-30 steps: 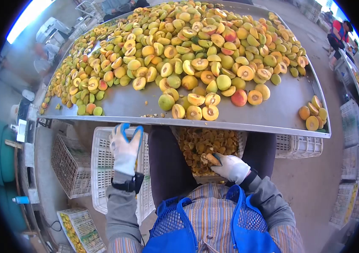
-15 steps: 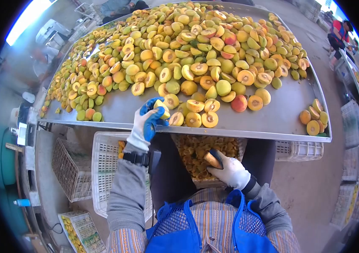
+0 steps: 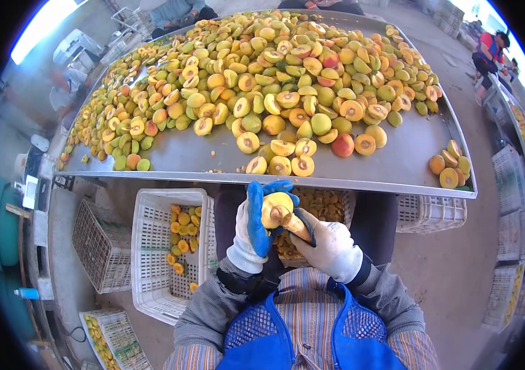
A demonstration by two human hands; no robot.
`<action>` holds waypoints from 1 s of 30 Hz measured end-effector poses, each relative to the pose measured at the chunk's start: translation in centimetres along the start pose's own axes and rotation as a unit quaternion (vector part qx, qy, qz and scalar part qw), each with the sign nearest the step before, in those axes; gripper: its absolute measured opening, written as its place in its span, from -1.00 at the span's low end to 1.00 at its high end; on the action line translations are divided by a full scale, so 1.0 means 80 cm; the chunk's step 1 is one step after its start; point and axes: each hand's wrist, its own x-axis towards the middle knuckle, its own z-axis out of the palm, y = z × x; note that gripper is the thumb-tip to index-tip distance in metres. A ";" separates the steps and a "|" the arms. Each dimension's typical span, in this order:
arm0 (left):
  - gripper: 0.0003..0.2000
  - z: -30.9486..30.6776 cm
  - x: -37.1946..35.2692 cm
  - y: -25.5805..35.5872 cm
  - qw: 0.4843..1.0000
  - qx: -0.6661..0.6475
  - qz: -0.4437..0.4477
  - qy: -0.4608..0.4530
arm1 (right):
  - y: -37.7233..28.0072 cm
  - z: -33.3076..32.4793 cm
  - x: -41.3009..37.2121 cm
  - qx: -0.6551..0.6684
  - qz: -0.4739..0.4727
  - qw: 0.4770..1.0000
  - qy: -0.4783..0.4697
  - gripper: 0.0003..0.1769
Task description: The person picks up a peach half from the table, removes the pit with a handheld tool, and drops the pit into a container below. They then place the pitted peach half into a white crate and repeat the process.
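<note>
Spanning nine to three o'clock, the steel table (image 3: 188, 154) carries a heap of halved peaches (image 3: 262, 80) banked toward twelve. Under its near edge a white crate (image 3: 151, 246) sits at eight o'clock with a few fruit inside. Half a second ago the left hand (image 3: 255, 222) was up on the table. It is now at centre, fingers wrapped round a peach half (image 3: 276, 209). The right hand (image 3: 330, 246) clasps a pitting tool (image 3: 302, 225) whose tip seems to meet the stone, so coring looks to be under way.

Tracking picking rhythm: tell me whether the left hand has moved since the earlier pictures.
Yes. The left hand has come down from the front edge of the steel table toward the body, holding a peach half.
</note>
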 end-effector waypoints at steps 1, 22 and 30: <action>-0.35 0.002 -0.002 0.001 1.000 -0.005 -0.011 -0.003 | -0.003 -0.002 -0.001 -0.005 0.008 1.000 -0.003 -0.42; -0.66 -0.001 0.005 -0.017 0.978 -0.207 0.006 0.007 | 0.016 0.013 -0.006 0.078 0.071 0.994 -0.005 -0.39; -0.61 0.010 0.000 -0.016 0.984 -0.178 0.006 0.008 | 0.016 0.016 -0.001 0.095 0.093 0.990 -0.040 -0.45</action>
